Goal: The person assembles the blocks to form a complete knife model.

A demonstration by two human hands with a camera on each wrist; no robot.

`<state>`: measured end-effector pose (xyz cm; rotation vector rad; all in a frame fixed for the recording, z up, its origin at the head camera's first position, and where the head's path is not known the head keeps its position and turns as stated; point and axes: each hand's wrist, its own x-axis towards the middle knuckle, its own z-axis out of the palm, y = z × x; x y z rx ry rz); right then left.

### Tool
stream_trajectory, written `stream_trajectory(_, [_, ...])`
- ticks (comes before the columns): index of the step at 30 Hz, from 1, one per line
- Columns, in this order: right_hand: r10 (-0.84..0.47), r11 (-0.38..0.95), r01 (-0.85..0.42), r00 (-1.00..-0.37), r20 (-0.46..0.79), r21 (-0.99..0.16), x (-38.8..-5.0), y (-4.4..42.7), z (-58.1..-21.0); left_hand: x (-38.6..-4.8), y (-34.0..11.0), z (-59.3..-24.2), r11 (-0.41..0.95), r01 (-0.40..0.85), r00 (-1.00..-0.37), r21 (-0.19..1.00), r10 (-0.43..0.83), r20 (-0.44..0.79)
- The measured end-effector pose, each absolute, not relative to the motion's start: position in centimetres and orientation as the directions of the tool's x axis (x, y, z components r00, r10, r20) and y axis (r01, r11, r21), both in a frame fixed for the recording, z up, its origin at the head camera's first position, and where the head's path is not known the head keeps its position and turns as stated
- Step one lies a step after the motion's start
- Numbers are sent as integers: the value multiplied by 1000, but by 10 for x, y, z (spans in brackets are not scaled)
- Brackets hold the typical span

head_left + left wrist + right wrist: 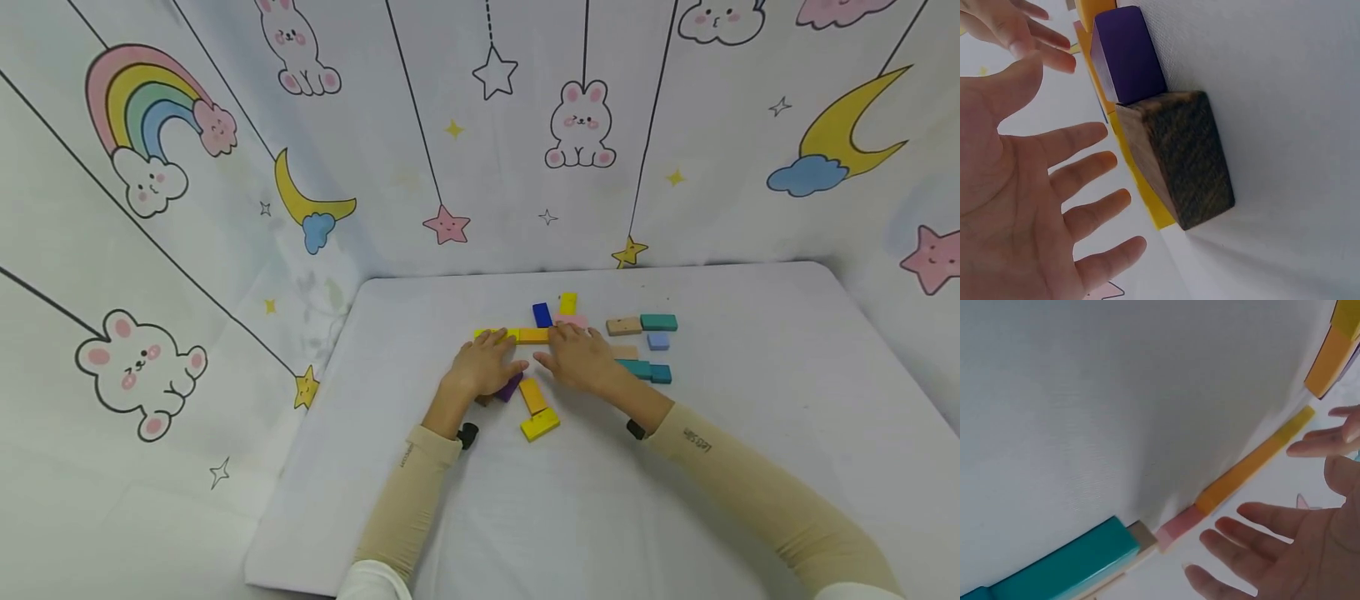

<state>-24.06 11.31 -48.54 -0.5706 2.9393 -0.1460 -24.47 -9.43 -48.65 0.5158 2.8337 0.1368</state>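
Observation:
My left hand (480, 367) is spread with straight fingers over the left end of a row, by a yellow block (513, 334). An orange block (534, 336) continues that row toward my right hand (583, 360), whose fingers are extended at its right end near a pink block (573, 320). Whether the fingertips touch the blocks is hard to tell. Below the left palm lie a purple block (1129, 56) and a dark brown wood-grained block (1191, 159), end to end in the left wrist view. Neither hand grips anything.
Nearer the person lie an orange block (533, 396) and a yellow block (540, 425). Behind the row are a dark blue block (542, 315) and another yellow block (568, 302). To the right sit a wooden block (623, 326), a green-teal block (658, 322), a light blue block (658, 341) and teal block (661, 374).

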Motion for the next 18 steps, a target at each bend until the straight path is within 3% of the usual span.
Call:
stream_trajectory(9, [-334, 940, -319, -934, -127, -123, -251, 128, -494, -247, -85, -486, 911, 383, -880, 155, 411, -239])
stream_trajectory(18, [-328, 944, -316, -933, -146, -98, -253, 135, -495, -245, -78, -486, 928, 349, -890, 130, 372, -264])
